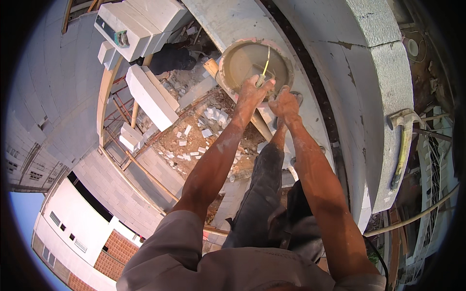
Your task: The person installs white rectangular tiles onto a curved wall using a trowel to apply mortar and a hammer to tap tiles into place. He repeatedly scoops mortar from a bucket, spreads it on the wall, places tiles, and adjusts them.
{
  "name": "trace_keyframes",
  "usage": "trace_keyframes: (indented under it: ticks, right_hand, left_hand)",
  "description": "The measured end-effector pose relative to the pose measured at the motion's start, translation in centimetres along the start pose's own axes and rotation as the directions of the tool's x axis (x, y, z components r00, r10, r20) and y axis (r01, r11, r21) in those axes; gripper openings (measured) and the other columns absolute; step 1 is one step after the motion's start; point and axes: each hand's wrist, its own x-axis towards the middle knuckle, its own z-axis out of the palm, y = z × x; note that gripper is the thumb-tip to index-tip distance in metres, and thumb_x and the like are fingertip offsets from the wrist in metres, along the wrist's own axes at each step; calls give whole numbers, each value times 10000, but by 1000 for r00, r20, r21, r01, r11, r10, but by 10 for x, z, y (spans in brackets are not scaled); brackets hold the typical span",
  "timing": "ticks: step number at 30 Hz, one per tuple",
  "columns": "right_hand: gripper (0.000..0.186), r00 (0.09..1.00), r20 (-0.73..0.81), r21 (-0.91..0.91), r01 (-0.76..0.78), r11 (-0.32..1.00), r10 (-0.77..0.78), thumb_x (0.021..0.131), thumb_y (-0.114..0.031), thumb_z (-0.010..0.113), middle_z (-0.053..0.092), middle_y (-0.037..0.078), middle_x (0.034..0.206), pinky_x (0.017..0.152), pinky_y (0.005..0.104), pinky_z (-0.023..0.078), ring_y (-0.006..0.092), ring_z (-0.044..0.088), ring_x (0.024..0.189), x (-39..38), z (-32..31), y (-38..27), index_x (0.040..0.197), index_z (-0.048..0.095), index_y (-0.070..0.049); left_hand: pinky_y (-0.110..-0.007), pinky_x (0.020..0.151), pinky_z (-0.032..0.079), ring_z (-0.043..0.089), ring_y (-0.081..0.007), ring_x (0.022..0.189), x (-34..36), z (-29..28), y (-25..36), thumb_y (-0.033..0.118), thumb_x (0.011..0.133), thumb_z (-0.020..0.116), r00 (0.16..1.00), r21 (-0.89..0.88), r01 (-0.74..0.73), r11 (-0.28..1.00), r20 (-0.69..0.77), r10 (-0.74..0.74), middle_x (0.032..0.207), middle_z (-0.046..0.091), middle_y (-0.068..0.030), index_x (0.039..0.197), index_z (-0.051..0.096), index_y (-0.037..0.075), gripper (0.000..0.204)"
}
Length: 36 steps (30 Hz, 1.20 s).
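Observation:
A round basin of wet grey mortar sits on a pale ledge, its rim crusted with splashes. Over its near side, my left hand is closed around a slim tool with a thin yellow strip, which looks like a tape measure blade. The strip points up across the mortar, and the tool's body is mostly hidden by the fingers. Close beside it at the near right rim, my right hand has its fingers curled in. Whatever it may hold is hidden. Both forearms are dusty.
A hammer with a yellowish handle hangs on the block wall at right. White blocks rest on wooden poles at left, and a handsaw lies on the upper ones. Rubble covers the ground below the ledge.

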Motion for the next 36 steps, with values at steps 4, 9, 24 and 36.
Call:
trace_keyframes:
  ticks: [4, 9, 24, 36]
  right_hand:
    - [584, 998, 19, 161, -70, 985, 67, 851, -362, 686, 670, 298, 1078, 927, 487, 516, 415, 659, 1058, -31, 3, 16, 1195, 479, 63]
    - [542, 999, 12, 317, 28, 948, -33, 840, -336, 677, 657, 307, 1026, 861, 493, 522, 440, 654, 994, -96, 6, 55, 1171, 487, 49]
    - [458, 984, -171, 418, 126, 900, -59, 862, -312, 652, 692, 260, 904, 862, 489, 514, 414, 674, 932, -306, -22, 220, 1101, 570, 70]
    - [622, 983, -60, 502, -122, 856, 175, 773, -436, 764, 691, 265, 935, 830, 465, 520, 400, 682, 917, -438, -3, 407, 1086, 594, 74]
  left_hand:
    - [-268, 607, 437, 547, -95, 695, -20, -15, 8, 299, 903, 675, 989, 191, 150, 970, -45, -144, 826, 631, -34, 1111, 652, 7, 360]
    - [-243, 470, 294, 407, -48, 536, -68, -3, 24, 175, 924, 630, 983, 145, 161, 976, 61, -172, 645, 470, 74, 915, 664, 67, 114]
    - [-207, 500, 320, 411, -21, 559, -292, 90, 65, 196, 932, 646, 964, 268, -13, 963, 258, -59, 728, 515, 74, 1038, 644, 53, 178]
    - [-215, 417, 248, 369, -8, 479, -428, 230, -4, 146, 920, 642, 917, 148, 74, 986, 379, -126, 633, 475, 100, 1042, 674, 26, 174]
